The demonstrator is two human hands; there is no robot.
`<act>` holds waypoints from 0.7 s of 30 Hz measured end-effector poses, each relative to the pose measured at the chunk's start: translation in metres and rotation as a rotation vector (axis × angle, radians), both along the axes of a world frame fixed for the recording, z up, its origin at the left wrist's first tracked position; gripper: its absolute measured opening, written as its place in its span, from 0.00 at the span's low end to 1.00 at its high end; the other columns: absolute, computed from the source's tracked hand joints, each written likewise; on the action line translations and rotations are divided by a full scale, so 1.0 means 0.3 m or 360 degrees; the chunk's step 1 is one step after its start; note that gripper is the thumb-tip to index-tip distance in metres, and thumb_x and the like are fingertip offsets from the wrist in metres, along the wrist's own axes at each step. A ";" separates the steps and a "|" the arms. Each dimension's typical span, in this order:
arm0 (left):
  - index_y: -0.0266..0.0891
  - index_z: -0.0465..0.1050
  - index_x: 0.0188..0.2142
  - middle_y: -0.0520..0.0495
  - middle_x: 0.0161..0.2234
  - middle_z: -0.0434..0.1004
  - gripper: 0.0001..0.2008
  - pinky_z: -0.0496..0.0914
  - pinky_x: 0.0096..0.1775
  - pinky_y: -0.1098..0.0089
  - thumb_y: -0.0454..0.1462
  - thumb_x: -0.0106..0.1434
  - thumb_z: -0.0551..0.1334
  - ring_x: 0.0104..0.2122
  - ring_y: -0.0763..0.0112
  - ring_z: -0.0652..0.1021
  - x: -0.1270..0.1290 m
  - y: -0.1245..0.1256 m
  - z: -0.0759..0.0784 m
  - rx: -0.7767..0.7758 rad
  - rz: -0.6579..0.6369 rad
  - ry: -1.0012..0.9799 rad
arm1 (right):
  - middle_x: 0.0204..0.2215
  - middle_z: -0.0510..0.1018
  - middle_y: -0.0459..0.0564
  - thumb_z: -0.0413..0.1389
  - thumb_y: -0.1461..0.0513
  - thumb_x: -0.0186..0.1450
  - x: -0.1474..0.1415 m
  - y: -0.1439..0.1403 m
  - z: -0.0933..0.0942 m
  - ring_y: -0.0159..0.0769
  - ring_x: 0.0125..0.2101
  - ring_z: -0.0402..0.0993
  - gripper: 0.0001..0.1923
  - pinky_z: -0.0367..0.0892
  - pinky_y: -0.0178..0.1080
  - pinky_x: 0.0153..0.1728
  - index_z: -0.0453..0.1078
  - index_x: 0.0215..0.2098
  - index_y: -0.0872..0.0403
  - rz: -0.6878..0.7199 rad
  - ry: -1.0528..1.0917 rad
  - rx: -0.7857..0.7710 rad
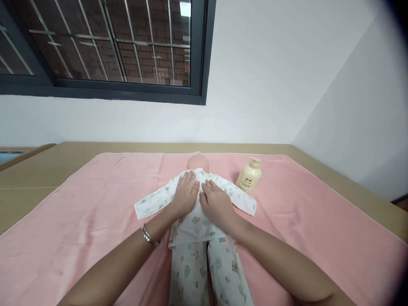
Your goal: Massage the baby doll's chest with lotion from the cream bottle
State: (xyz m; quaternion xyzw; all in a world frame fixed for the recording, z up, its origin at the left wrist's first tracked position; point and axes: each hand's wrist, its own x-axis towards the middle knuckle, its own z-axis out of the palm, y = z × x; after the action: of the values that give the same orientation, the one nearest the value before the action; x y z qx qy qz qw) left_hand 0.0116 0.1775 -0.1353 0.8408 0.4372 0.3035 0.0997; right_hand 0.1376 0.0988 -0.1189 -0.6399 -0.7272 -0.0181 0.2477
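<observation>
On pink cloth point(111, 212), pump bottle point(249, 175) beside doll point(198, 162), left hand point(185, 194) and right hand point(219, 205) flat, unclenched on its shirt point(191, 231).

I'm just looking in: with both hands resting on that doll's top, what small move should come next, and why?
Perhaps slide the left hand and right hand gently apart, toward the sleeves. Both lie side by side high on the white printed top, and the sleeves spread to either side, so an outward stroke looks easy.

open pink sheet point(105, 204) left of doll point(195, 233), bottle point(250, 175) obstructing right side
</observation>
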 end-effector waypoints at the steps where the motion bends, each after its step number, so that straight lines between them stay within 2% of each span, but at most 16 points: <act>1: 0.31 0.58 0.60 0.35 0.63 0.56 0.26 0.52 0.62 0.48 0.42 0.70 0.39 0.64 0.56 0.56 0.002 -0.006 -0.001 0.0002 0.0003 -0.0004 | 0.58 0.66 0.57 0.41 0.60 0.69 0.010 0.012 -0.002 0.45 0.61 0.56 0.23 0.54 0.47 0.60 0.62 0.59 0.59 -0.0007 0.0044 0.0003; 5: 0.31 0.60 0.59 0.35 0.62 0.58 0.26 0.51 0.62 0.48 0.43 0.70 0.41 0.63 0.54 0.57 0.016 -0.079 0.005 0.0065 0.0031 0.0043 | 0.62 0.58 0.60 0.39 0.56 0.71 0.076 0.095 -0.011 0.44 0.64 0.50 0.26 0.49 0.48 0.62 0.57 0.62 0.62 -0.0005 0.0195 -0.0056; 9: 0.29 0.62 0.58 0.34 0.61 0.61 0.26 0.53 0.62 0.51 0.44 0.69 0.44 0.63 0.54 0.58 0.022 -0.129 0.014 0.0167 -0.0006 0.0080 | 0.62 0.59 0.60 0.39 0.55 0.71 0.117 0.150 -0.026 0.43 0.63 0.50 0.27 0.46 0.49 0.62 0.57 0.62 0.62 0.0002 0.0234 -0.0064; 12: 0.29 0.62 0.58 0.35 0.61 0.60 0.25 0.53 0.62 0.51 0.43 0.69 0.44 0.63 0.56 0.58 0.019 -0.112 0.010 0.0119 0.0019 0.0036 | 0.62 0.59 0.60 0.38 0.56 0.71 0.113 0.147 -0.037 0.43 0.63 0.51 0.26 0.45 0.49 0.63 0.57 0.62 0.62 -0.0020 0.0210 -0.0001; 17: 0.29 0.55 0.62 0.36 0.64 0.53 0.26 0.50 0.63 0.50 0.42 0.68 0.46 0.65 0.57 0.53 0.017 -0.065 -0.016 -0.0002 0.0106 -0.0109 | 0.61 0.61 0.59 0.37 0.56 0.71 0.099 0.125 -0.039 0.42 0.63 0.52 0.26 0.44 0.49 0.63 0.58 0.62 0.61 -0.0031 0.0188 0.0035; 21: 0.32 0.57 0.61 0.37 0.64 0.55 0.25 0.49 0.63 0.51 0.42 0.67 0.48 0.65 0.58 0.54 0.018 -0.065 -0.027 0.0010 0.0102 -0.0159 | 0.62 0.60 0.59 0.37 0.56 0.71 0.100 0.125 -0.040 0.42 0.63 0.52 0.26 0.44 0.48 0.63 0.58 0.62 0.61 -0.0029 0.0174 0.0031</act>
State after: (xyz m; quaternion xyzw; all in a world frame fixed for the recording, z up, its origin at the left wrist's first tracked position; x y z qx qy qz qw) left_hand 0.0171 0.1580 -0.1435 0.8105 0.4573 0.3495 0.1088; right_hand 0.1676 0.1363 -0.1309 -0.6440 -0.7066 0.0075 0.2931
